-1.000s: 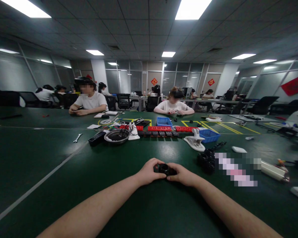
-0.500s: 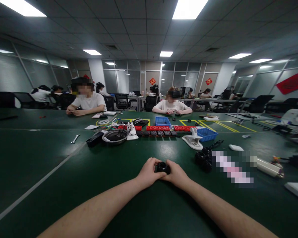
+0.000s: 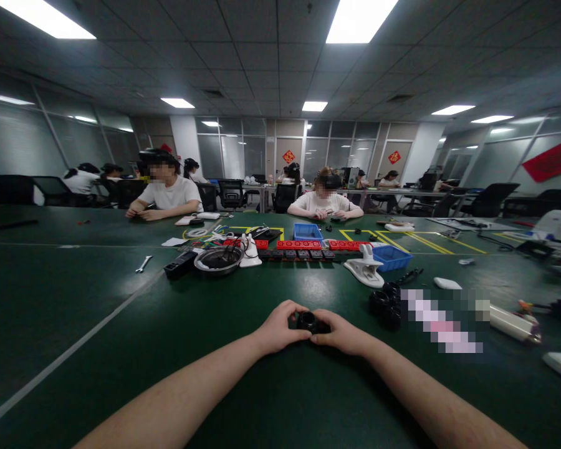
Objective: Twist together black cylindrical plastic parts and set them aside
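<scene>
A small black round part (image 3: 307, 321) sits between both of my hands, low over the green table (image 3: 121, 349). My left hand (image 3: 278, 325) grips its left side with fingers curled around it. My right hand (image 3: 342, 331) closes on its right side. Both forearms reach forward from the bottom edge. A cluster of similar black round parts (image 3: 386, 304) lies just right of my right hand.
Farther back lie a metal bowl (image 3: 218, 258), a white clamp-like tool (image 3: 365, 268), blue bins (image 3: 391, 255), red and black blocks (image 3: 303, 248), a wrench (image 3: 143, 263) and a white cylinder (image 3: 513, 322) at the right. Two people sit across the table; others sit behind.
My hands keep hold of the black part and shift it slightly between the fingers. The view tilts a little; nothing else on the table moves.
</scene>
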A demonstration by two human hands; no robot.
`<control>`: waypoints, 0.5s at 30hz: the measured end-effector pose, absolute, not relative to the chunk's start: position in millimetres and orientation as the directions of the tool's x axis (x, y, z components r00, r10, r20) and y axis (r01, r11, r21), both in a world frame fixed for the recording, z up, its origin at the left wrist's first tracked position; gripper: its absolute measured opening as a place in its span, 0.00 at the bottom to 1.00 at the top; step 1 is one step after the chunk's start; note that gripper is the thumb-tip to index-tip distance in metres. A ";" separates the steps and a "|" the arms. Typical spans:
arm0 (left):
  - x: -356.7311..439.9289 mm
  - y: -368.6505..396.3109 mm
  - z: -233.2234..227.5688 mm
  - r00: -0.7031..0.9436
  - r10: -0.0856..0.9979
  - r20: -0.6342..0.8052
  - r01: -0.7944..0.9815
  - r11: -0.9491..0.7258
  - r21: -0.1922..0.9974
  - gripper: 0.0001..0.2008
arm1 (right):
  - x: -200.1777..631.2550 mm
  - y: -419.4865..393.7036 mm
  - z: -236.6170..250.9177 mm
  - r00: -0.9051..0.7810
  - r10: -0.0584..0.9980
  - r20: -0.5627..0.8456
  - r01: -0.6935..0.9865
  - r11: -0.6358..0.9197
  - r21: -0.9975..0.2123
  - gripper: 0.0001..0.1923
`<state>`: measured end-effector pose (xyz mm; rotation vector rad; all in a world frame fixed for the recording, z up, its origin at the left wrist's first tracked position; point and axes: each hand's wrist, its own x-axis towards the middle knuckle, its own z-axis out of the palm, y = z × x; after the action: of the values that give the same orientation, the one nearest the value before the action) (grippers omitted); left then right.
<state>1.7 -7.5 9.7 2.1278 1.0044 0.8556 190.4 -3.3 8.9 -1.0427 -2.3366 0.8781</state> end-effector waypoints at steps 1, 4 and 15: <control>2.0 -7.4 9.1 0.501 0.815 0.291 0.407 -0.519 0.752 0.19 | 190.6 -2.9 9.4 -0.620 0.775 0.121 0.489 0.502 -0.714 0.14; 2.5 -6.6 7.3 0.503 0.815 0.288 0.405 -0.517 0.754 0.20 | 189.9 -2.9 10.1 -0.612 0.783 0.114 0.476 0.479 -0.737 0.13; 2.6 -10.4 13.0 0.515 0.814 0.270 0.451 -0.525 0.722 0.20 | 191.9 -0.7 7.0 -0.588 0.808 0.036 0.462 0.372 -0.805 0.14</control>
<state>2.6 -10.4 13.0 2.1744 1.0276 0.8119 191.9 -0.7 7.0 -1.1003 -2.2108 1.0926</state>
